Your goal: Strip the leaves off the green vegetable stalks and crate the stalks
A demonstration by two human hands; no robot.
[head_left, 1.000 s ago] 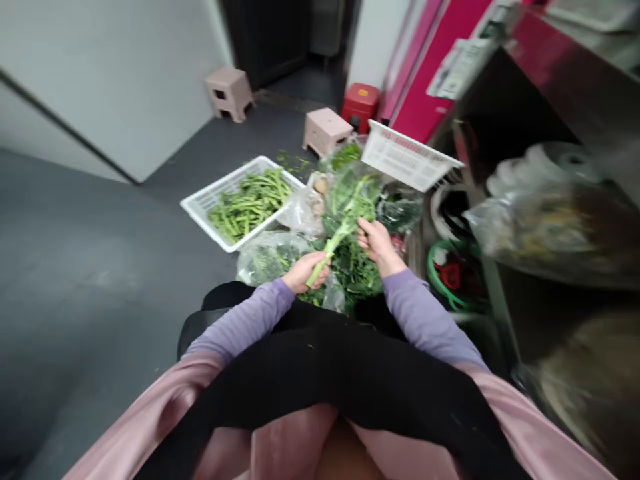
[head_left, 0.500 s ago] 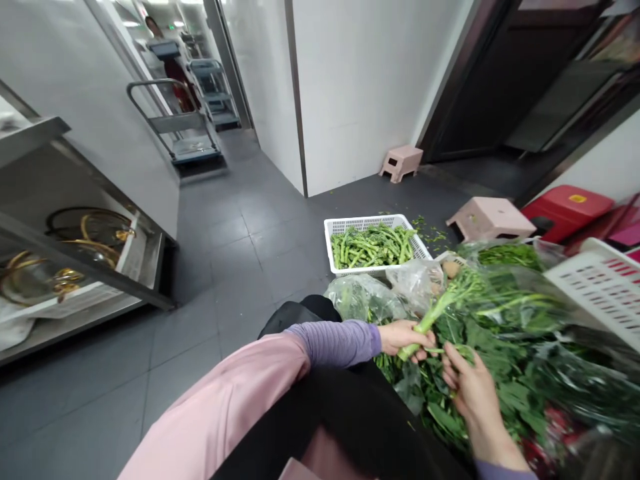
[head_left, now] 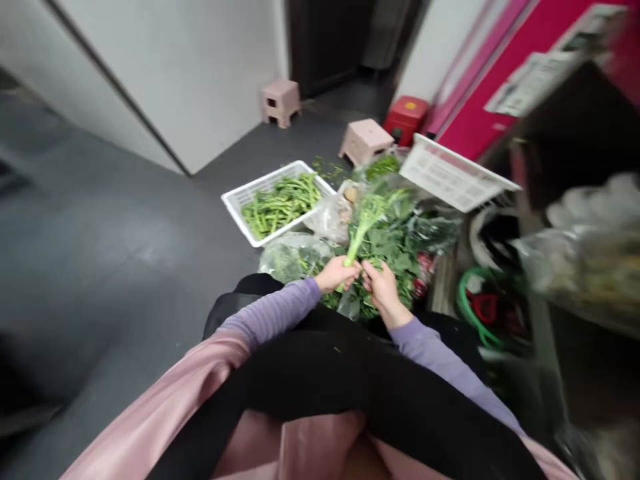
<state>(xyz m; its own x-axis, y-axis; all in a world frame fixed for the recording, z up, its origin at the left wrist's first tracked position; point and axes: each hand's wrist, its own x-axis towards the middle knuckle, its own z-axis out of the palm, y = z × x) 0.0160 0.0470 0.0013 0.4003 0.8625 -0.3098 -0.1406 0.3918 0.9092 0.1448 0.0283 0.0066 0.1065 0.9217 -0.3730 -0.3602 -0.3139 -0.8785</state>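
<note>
My left hand (head_left: 339,274) is wrapped round the lower end of a thick green stalk (head_left: 359,241) with a leafy, branching top. Close beside it on the right, my right hand (head_left: 380,283) has its fingers pinched together near the stalk; what they hold, if anything, is too small and blurred to name. Under and behind both hands lies a heap of leafy greens (head_left: 396,248), partly in clear plastic bags. A white basket (head_left: 240,217) of cut green stalks (head_left: 280,207) sits on the floor to the left of the heap.
Two pink stools (head_left: 281,101) and a red bin (head_left: 407,119) stand beyond the greens. A white crate (head_left: 453,175) leans at the right of the heap. Further right are a green-rimmed basket (head_left: 467,303) and a shelf with bagged goods (head_left: 590,267).
The view has swung to the right, bringing the pink wall and shelf into sight. My left hand still grips the stalk, and my right hand stays close to it.
</note>
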